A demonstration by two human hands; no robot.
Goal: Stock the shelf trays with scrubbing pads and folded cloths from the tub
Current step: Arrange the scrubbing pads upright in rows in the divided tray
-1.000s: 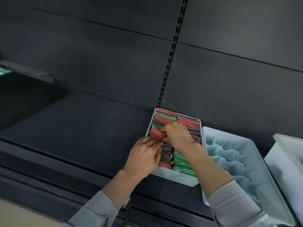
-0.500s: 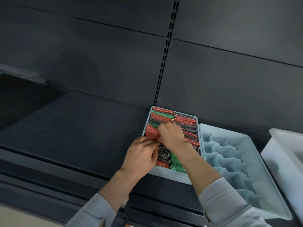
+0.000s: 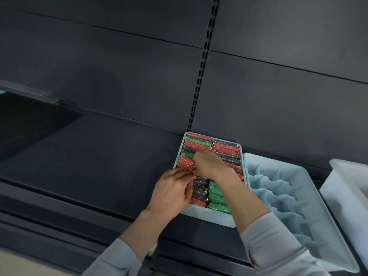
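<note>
Right of centre, both hands work a red pad point(image 3: 186, 163) into the tray point(image 3: 209, 216). The left hand point(image 3: 171, 193) and right hand point(image 3: 211, 163) each curl around the pad's ends.

The dark shelf point(image 3: 83, 156) has lots of bare room on its left side, all the way to the front edge. The full tray point(image 3: 207, 215) sits near the middle, packed tight with scrubbing pads point(image 3: 225, 148) in two rows, with no gaps between them. Both hands are over it: the left hand point(image 3: 171, 194) by the tray's left edge and the right hand point(image 3: 209, 163) across the middle, with a red pad point(image 3: 185, 163) sticking up beside them. Just to the right, touching it, the second tray point(image 3: 346, 253) has open wavy slots. A white tub point(image 3: 338, 192) blocks the shelf's right end. The back wall point(image 3: 278, 100) closes off the rear.
</note>
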